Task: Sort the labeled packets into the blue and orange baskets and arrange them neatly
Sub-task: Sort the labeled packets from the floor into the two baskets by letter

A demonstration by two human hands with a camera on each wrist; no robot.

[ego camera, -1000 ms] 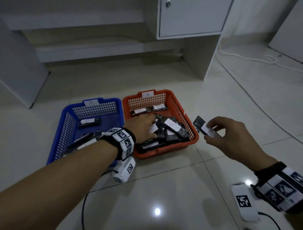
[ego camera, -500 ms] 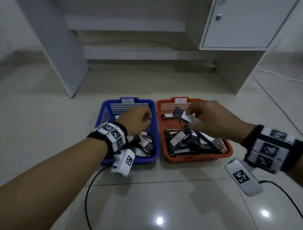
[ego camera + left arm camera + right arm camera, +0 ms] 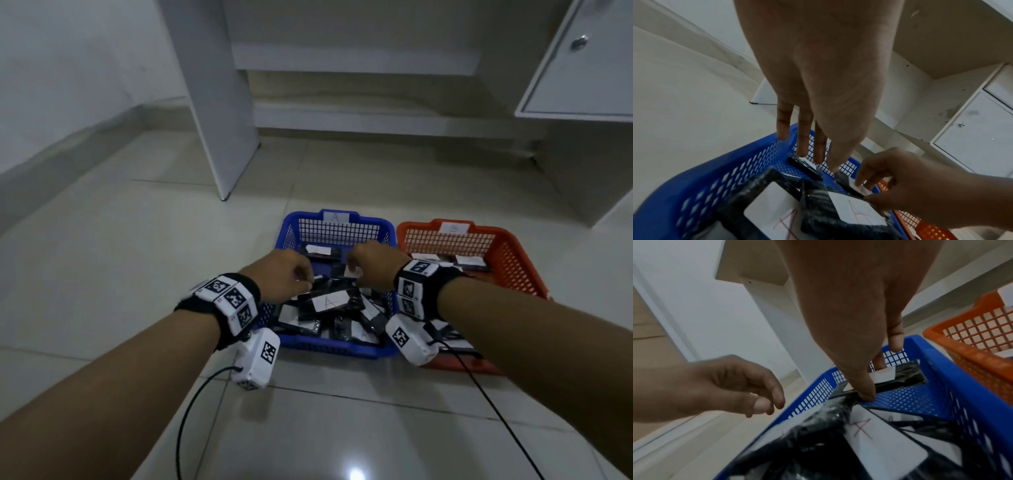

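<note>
Tiled floor under a white desk, and both hands are over the blue basket (image 3: 337,346), left of the orange basket (image 3: 513,260); right hand (image 3: 855,331) pinches a packet (image 3: 898,376) at its far end, left hand (image 3: 818,97) hovers loose-fingered, holding nothing; arranging step, set it flat next

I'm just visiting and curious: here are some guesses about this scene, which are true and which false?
1. Both hands are over the blue basket. True: left hand and right hand reach into it.
2. The right hand pinches a packet. True.
3. The blue basket's tag reads B. False: the tag reads A.
4. The orange basket is left of the blue one. False: it stands to its right.
5. The baskets sit on a tabletop. False: they stand on the tiled floor.
</note>
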